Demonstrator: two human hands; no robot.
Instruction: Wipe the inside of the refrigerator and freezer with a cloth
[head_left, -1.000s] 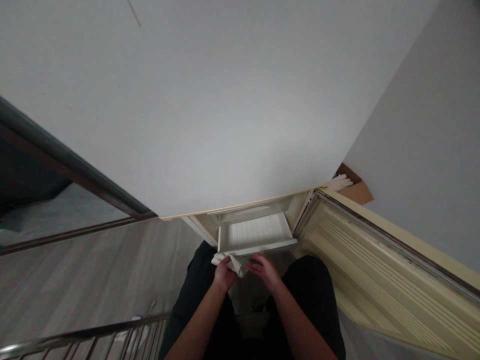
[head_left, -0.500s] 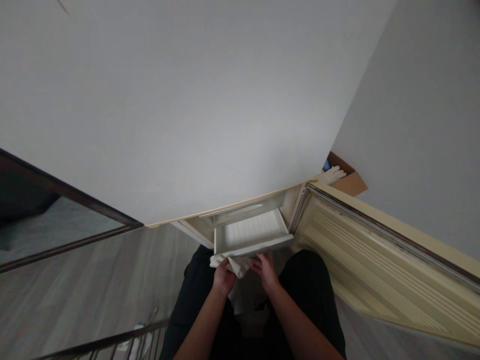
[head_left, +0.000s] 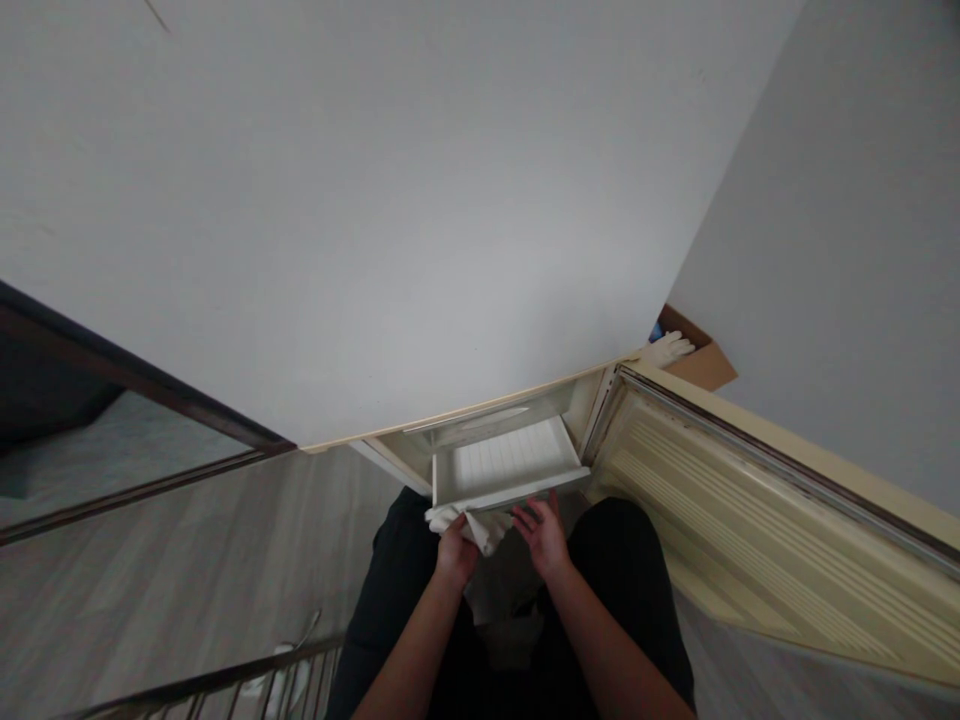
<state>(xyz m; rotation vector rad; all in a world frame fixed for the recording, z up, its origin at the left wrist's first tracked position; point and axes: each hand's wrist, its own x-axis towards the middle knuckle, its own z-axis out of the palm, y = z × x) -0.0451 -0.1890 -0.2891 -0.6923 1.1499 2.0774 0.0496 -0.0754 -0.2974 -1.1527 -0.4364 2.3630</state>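
Observation:
A white drawer (head_left: 510,460) with a ribbed bottom stands pulled out of the fridge or freezer cabinet, right in front of my knees. My left hand (head_left: 457,552) is closed on a crumpled white cloth (head_left: 487,530), just below the left part of the drawer's front edge. Beside the cloth, to its right, is my right hand (head_left: 543,536), its fingers apart and raised against or close to the underside of the drawer front; I cannot tell if they touch it. Nothing shows in that hand.
To the right the cream-coloured door (head_left: 750,520) stands swung wide. Behind its hinge a cardboard box (head_left: 701,365) holds a white glove (head_left: 670,348). A dark metal rack (head_left: 225,690) is at lower left, on the grey wood-look floor (head_left: 247,560). A dark-framed panel (head_left: 150,400) leans at far left.
My right hand has moved up slightly toward the drawer's front edge, with its fingers spread. My left hand keeps its hold on the cloth. The view has shifted a little.

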